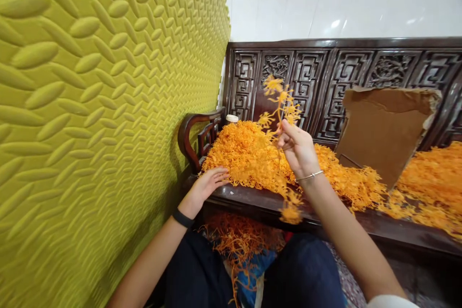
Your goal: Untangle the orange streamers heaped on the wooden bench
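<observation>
1. Background: white tiles (281, 19) behind, yellow textured panel (108, 106) along the left.
2. Surface: dark carved bench (382, 228), with curved armrest (186, 139) next to the panel.
3. Right hand (298, 147): raised above the bench. Thumb and fingers pinched together on an orange strand (283, 98), with frilly tufts standing up above the grip. Cannot tell whether joined to the tufts hanging over the bench edge below.
4. Left hand (207, 185): held low at the left front edge of the main heap (238, 149). Fingers extended, nothing gripped. Contact with the heap not certain.
5. Stock on the bench: main heap of similar orange pieces, piled from the armrest rightward; second heap (436, 173) at far right, beyond an upright sheet of cardboard (382, 130). White lid (232, 119) just behind the main heap.
6. Below the bench edge: stringy pile (238, 236), darker orange, between the knees, with blue material (249, 279) beside and beneath.
7. Progress, by judgement: work under way, with a single strand lifted clear and plenty lying loose. Left over: both heaps and the stringy pile, at most. Cannot tell handled pieces from unhandled, so no firm count of done against left.
</observation>
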Demonstrator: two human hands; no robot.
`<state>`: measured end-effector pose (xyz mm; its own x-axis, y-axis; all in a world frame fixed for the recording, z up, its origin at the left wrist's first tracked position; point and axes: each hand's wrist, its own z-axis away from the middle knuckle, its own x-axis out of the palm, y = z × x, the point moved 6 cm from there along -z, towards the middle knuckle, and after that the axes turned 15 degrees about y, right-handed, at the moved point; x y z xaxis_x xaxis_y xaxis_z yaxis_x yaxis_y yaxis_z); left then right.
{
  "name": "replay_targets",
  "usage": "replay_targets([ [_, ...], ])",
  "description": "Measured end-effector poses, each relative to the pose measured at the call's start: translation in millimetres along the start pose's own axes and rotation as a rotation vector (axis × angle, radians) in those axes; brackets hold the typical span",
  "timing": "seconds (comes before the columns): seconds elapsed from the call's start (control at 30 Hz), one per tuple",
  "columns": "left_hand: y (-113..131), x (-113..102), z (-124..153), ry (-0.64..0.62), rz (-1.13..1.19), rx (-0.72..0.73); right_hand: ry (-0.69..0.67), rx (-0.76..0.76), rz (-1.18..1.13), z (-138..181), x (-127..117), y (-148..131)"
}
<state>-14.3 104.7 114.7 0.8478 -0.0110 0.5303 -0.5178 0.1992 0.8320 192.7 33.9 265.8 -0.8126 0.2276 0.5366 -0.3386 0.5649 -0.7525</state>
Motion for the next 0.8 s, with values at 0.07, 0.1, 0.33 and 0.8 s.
replay_targets([
  [0.07, 15, -3, 1, 0.035, 0.023, 0.087, -0.017, -0.029, 0.059, 8, 13, 4],
  [0.1, 26, -2, 4, 0.029, 0.036, 0.147, -0.028, -0.021, 0.077, 14, 18, 7],
  [0.33, 82, 50, 58, -0.452, -0.068, 0.39, -0.26, 0.376, 0.053, 64, 35, 47],
  [0.8, 58, 81, 93, -0.522, -0.344, 0.419, -0.662, 1.091, -0.158, 123, 28, 90],
])
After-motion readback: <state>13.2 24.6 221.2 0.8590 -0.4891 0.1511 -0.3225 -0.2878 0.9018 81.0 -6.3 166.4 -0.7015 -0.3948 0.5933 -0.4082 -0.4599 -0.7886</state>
